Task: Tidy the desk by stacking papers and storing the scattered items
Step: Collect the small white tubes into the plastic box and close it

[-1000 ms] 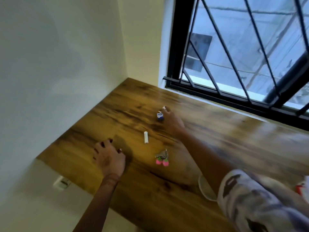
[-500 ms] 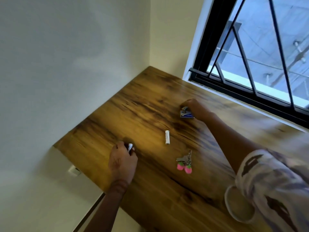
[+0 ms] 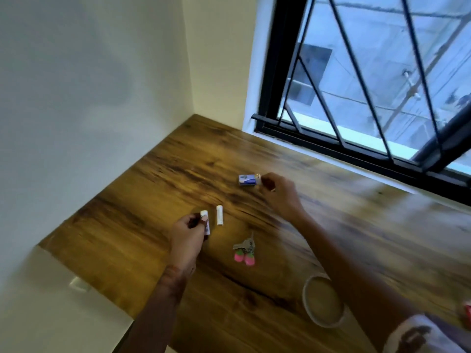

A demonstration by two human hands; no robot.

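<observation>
My left hand (image 3: 187,234) grips a small white tube with a purple label (image 3: 205,220), raised just above the wooden desk (image 3: 127,225). A second white tube (image 3: 219,215) lies on the desk right beside it. My right hand (image 3: 279,192) pinches the right end of a small blue and white box (image 3: 246,179) farther back. A bunch of keys with two pink fobs (image 3: 244,250) lies between my forearms.
A round beige cup or bowl (image 3: 322,301) stands near the desk's front edge under my right forearm. Something red (image 3: 467,313) shows at the far right edge. A barred window (image 3: 369,85) runs along the back, walls close the left side.
My left hand picked up the labelled tube and carried it right, next to the loose tube. My right hand kept hold of the blue box. The camera view shifted.
</observation>
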